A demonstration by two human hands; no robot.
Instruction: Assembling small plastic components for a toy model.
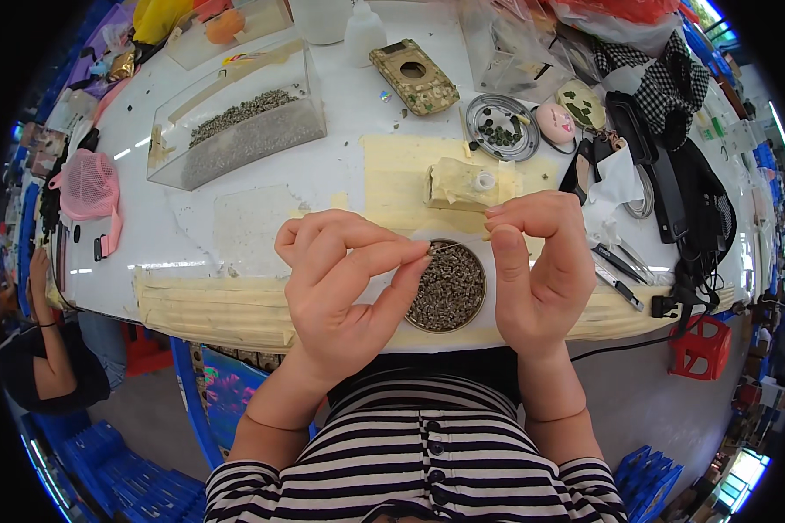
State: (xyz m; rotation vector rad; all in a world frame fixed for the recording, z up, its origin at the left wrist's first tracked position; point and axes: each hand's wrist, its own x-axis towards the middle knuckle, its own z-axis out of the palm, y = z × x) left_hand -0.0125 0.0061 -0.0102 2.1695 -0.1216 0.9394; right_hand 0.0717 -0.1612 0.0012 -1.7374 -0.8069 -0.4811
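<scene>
My left hand (344, 283) is closed in a pinch, thumb against fingertips. From its tips a thin, pale, needle-like piece reaches toward my other hand. Thumb and forefinger of my right hand (541, 275) come together at a tiny yellowish piece (487, 235), too small to name. Both hands hover over the near table edge, on either side of a round dish (484, 292) full of small metal parts (445, 292). Just beyond the dish stands a tape-covered block (447, 185) with a small white ring-shaped part (484, 180) on it.
A clear box (235, 161) of small metal parts stands far left. Farther back lie a camouflage model hull (410, 83) and a white bottle (364, 35). At right are a dish (469, 131) with dark green bits and knives (617, 286). Another person (52, 366) sits left.
</scene>
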